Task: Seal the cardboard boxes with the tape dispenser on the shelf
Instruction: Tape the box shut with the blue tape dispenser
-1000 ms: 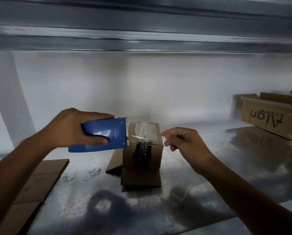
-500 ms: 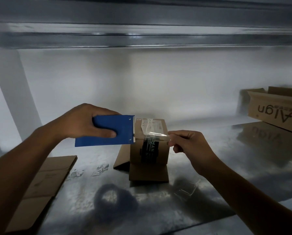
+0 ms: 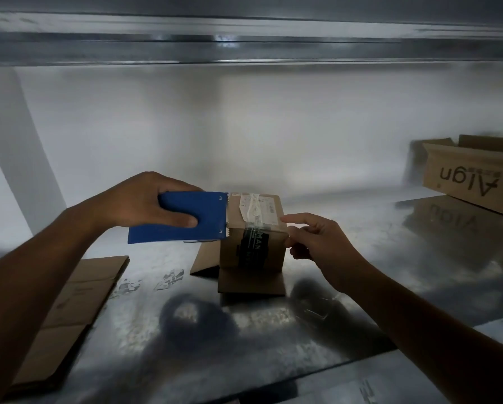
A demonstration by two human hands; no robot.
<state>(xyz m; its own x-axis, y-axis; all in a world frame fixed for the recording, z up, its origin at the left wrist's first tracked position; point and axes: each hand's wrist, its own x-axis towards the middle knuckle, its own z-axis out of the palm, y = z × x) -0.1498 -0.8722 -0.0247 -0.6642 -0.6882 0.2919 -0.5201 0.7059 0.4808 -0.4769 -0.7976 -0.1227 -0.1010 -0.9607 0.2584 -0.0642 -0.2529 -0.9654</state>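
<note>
Steel shelf [image 3: 361,258], dim. Left hand [image 3: 139,202] fingers wrap the blue tape dispenser [image 3: 183,217]. Right hand [image 3: 320,243] fingers pinch the tape strip [image 3: 256,227] end. Small cardboard box [image 3: 253,249] sits between both. Best, I judge: keep tape taut, press flat, then tear.

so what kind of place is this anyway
Probably a storeroom or packing area. The work is on a metal rack shelf, a blue tape dispenser is held at a small cardboard box, and an open carton and flattened cardboard sit to the sides.
</note>
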